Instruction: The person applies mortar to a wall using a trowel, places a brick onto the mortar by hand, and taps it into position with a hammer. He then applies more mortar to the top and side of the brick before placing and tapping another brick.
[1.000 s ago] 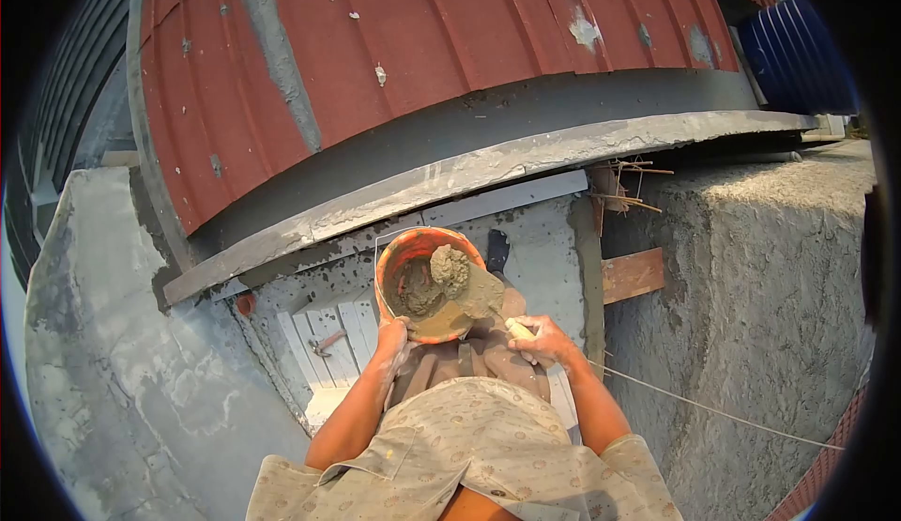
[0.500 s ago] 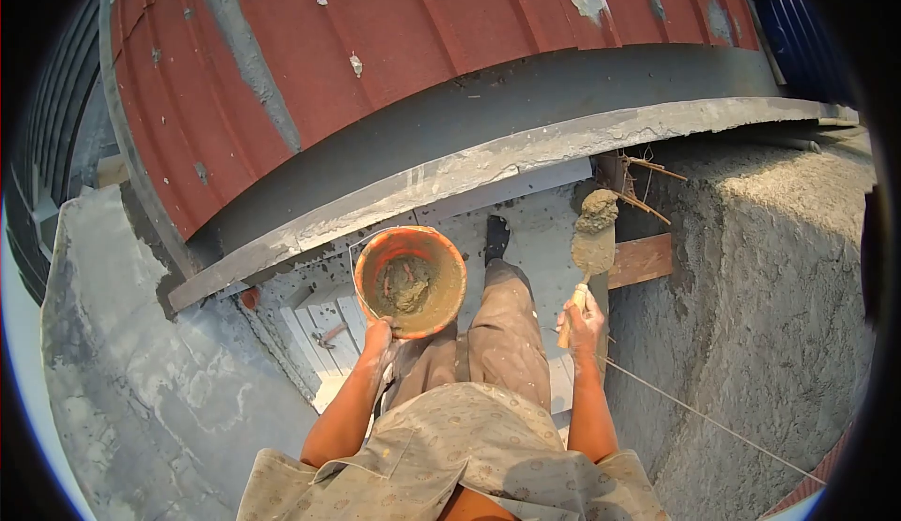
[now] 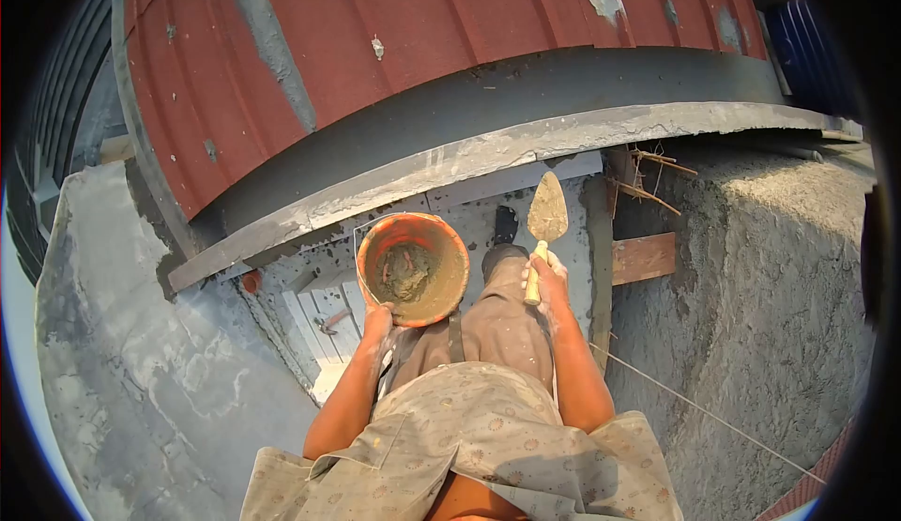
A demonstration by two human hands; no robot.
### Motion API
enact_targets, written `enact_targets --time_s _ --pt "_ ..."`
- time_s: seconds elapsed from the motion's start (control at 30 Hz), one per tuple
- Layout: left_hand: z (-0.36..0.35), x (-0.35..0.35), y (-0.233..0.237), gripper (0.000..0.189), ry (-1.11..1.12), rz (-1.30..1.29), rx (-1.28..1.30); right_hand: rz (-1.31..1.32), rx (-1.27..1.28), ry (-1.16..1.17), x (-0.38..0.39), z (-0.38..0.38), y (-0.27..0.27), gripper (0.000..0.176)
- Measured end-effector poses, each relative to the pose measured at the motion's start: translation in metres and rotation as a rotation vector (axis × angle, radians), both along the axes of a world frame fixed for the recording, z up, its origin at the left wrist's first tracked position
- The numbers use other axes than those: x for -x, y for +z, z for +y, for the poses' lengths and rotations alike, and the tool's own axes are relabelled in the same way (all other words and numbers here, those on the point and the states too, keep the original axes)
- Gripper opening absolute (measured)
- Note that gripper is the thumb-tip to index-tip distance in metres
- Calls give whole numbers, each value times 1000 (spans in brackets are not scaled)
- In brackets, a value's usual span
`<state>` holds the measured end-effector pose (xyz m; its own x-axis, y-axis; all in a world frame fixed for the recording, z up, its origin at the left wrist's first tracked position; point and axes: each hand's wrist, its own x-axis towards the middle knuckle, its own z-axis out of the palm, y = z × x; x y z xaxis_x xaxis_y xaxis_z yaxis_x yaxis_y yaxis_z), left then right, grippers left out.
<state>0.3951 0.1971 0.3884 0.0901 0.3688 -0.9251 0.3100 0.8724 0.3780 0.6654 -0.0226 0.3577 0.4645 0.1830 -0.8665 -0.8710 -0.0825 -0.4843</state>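
An orange bucket (image 3: pixel 454 244) with a mortar-smeared inside hangs in front of my body, tilted so that its mouth faces me. Grey wet mortar (image 3: pixel 409 277) lies in its bottom. My left hand (image 3: pixel 378 320) is closed on the near left part of the rim. To the right, my right hand (image 3: pixel 550 279) wraps round the pale wooden handle of a pointed trowel (image 3: pixel 548 209). The blade points away from me and carries only a thin smear of mortar. A gap separates trowel and bucket.
A grey ledge (image 3: pixel 404 176) curves across in front, under a red ribbed metal roof (image 3: pixel 441 23). Rough cement wall (image 3: pixel 723 314) rises at the right, with a taut string (image 3: pixel 694 408) beside it. A wooden board (image 3: pixel 644 258) and sticks (image 3: pixel 648 194) jut out there.
The trowel has moved left towards the bucket. The lump of mortar that sat on its blade is gone from it. My left hand still holds the bucket in nearly the same place.
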Motion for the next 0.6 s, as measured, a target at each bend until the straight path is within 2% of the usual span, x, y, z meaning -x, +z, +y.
enact_targets --time_s 0.07,0.17,0.2,0.23,0.27,0.3,0.37,0.4,0.5,0.53,0.6 --pt "2 3 -2 52 -87 5 -22 -6 -24 345 10 -17 61 30" --pt "-4 20 -25 63 -360 -11 -364 -134 71 1025 14 -18 97 51" --pt "-4 17 -28 69 -472 -18 -500 -287 123 1199 22 -5 100 40" --pt "0 1 1 79 -529 -147 -579 -488 162 1267 36 11 88 36" --pt "2 -15 42 79 -604 -71 -535 -692 201 1329 54 27 66 31" --pt "0 -13 38 78 -649 -70 -601 -897 238 1384 73 36 56 27" --pt "7 -8 25 76 -741 -68 -754 -1068 170 1432 109 48 80 24" --pt "15 -15 49 79 -682 -15 -723 -1158 138 1449 117 53 96 22" --pt "36 -7 80 81 -676 -11 -802 -1101 235 1708 96 76 164 27" --pt "40 -3 87 81 -714 -6 -862 -1183 318 1537 99 81 164 28" --pt "38 -2 117 82 -762 -65 -950 -1222 450 1479 92 98 167 27"
